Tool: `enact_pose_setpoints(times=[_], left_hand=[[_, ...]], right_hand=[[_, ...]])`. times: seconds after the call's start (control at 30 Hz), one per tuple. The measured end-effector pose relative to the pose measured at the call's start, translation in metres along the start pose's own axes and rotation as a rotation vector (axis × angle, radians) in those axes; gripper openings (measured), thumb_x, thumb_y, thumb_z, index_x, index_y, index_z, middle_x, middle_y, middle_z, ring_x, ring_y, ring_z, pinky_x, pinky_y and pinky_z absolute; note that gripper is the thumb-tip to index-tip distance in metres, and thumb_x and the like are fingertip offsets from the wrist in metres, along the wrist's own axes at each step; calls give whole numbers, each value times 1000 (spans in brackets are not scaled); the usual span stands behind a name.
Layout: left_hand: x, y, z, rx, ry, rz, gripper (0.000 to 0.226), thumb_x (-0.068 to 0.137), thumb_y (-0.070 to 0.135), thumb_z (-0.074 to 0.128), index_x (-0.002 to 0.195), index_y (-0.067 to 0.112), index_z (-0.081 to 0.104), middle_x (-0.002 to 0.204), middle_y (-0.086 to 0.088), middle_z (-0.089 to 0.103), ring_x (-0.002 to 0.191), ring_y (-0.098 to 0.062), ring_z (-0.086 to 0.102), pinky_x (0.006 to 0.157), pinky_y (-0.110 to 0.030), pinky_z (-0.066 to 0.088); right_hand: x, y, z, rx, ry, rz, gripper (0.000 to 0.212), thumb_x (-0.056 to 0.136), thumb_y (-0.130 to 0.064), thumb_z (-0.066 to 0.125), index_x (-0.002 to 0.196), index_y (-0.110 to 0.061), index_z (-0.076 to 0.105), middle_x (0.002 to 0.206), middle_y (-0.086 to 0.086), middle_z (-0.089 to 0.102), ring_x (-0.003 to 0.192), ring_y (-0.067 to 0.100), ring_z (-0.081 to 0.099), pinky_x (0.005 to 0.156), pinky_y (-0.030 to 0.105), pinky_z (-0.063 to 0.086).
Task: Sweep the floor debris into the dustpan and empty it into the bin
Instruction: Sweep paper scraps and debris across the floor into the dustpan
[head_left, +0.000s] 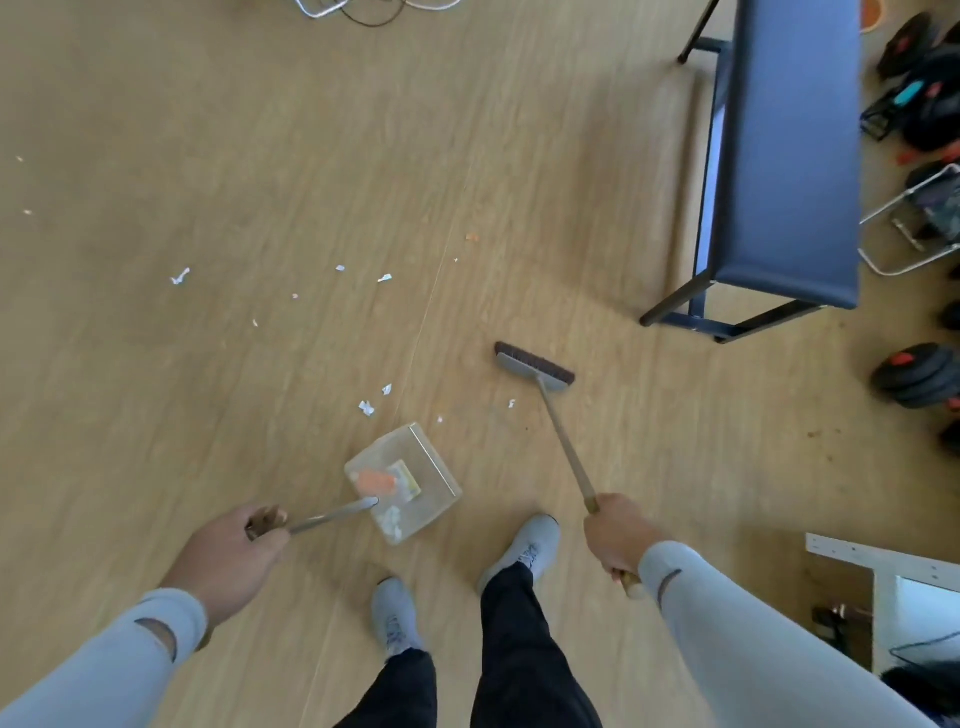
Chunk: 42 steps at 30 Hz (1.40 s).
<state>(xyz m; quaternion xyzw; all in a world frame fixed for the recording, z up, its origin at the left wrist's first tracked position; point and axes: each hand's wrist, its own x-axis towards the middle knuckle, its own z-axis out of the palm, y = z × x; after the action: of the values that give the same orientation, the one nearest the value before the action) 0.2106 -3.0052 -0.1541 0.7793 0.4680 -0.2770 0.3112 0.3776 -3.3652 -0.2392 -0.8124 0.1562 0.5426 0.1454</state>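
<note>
On the wood floor, left hand grips dustpan handle, right hand grips broom handle.

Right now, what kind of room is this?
Probably a home gym or workout room: a padded blue bench stands on the wood-look floor, with black dumbbells along the right wall.

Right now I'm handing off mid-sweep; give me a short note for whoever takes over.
Left hand: grip shut on the dustpan handle; pan on the floor, already holding some scraps.
Right hand: grip shut on the broom handle, head down near the blue bench.
Left: paper scraps beyond the pan and further out.
Bin not in view; pan not emptied.
</note>
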Motion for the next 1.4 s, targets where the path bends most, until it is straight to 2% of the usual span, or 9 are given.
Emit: enact_pose_setpoints(times=[0.07, 0.23, 0.4, 0.53, 0.7, 0.97, 1.13, 1.3, 1.4], left_hand=[[2, -10, -1, -9, -4, 5, 3, 89, 18, 66, 88, 20, 67, 74, -5, 66, 68, -26, 61, 57, -32, 39], [0, -43, -8, -45, -21, 9, 6, 92, 22, 63, 86, 20, 63, 74, -6, 65, 66, -27, 62, 56, -32, 39], [-5, -78, -19, -112, -34, 2, 8, 91, 19, 63, 83, 18, 66, 73, -10, 69, 61, -29, 61, 56, -32, 40], [-11, -97, -25, -136, -7, 7, 8, 90, 16, 64, 84, 20, 65, 67, -5, 64, 57, -25, 58, 53, -29, 37], [-14, -113, -25, -126, -3, 20, 6, 93, 20, 62, 92, 21, 68, 73, -7, 68, 60, -26, 59, 54, -30, 40], [-14, -134, -31, -46, -26, 56, 12, 93, 26, 62, 103, 22, 67, 81, -3, 67, 67, -23, 61, 55, -30, 40], [-6, -135, -33, 12, -51, 113, 12, 94, 29, 60, 102, 22, 66, 84, -1, 67, 70, -21, 62, 55, -30, 40], [8, -123, -28, 94, -89, 181, 26, 94, 32, 58, 115, 18, 66, 84, 3, 62, 73, -18, 59, 56, -29, 38], [13, -108, -20, 140, -100, 219, 26, 94, 34, 57, 114, 18, 63, 84, 5, 61, 73, -17, 59, 57, -29, 39]], right_hand=[[-23, 15, 23, 18, -26, 12, 40, 89, -8, 31, 119, -23, 51, 72, 10, 61, 54, 24, 52, 46, 26, 43], [-87, 35, 35, 18, -130, -23, 31, 101, -10, 40, 123, -20, 59, 64, 7, 56, 43, 16, 48, 43, 24, 44], [-128, 32, 20, 51, -14, -114, 18, 104, -21, 48, 113, -30, 61, 56, 3, 51, 43, 14, 44, 41, 25, 40], [-103, -16, 24, -203, 105, -200, 19, 102, -24, 46, 112, -32, 60, 63, 3, 58, 47, 19, 52, 41, 25, 44], [-71, -63, 44, -599, 80, -208, 42, 94, -9, 41, 128, -27, 58, 87, 1, 63, 58, 17, 59, 46, 23, 44], [-103, 12, 44, -814, 96, -109, 57, 96, -9, 37, 143, -38, 51, 103, -7, 64, 85, 15, 67, 74, 26, 56], [-133, 71, 37, -631, 101, -74, 28, 103, -23, 42, 109, -41, 64, 96, -4, 68, 77, 14, 68, 67, 26, 57], [-177, 118, 36, -185, 36, 56, 27, 104, -24, 52, 129, -36, 54, 65, 4, 58, 48, 12, 51, 46, 24, 45], [-184, 122, 48, -23, 38, 104, 23, 106, -24, 50, 128, -31, 50, 60, 6, 56, 45, 16, 47, 42, 27, 42]])
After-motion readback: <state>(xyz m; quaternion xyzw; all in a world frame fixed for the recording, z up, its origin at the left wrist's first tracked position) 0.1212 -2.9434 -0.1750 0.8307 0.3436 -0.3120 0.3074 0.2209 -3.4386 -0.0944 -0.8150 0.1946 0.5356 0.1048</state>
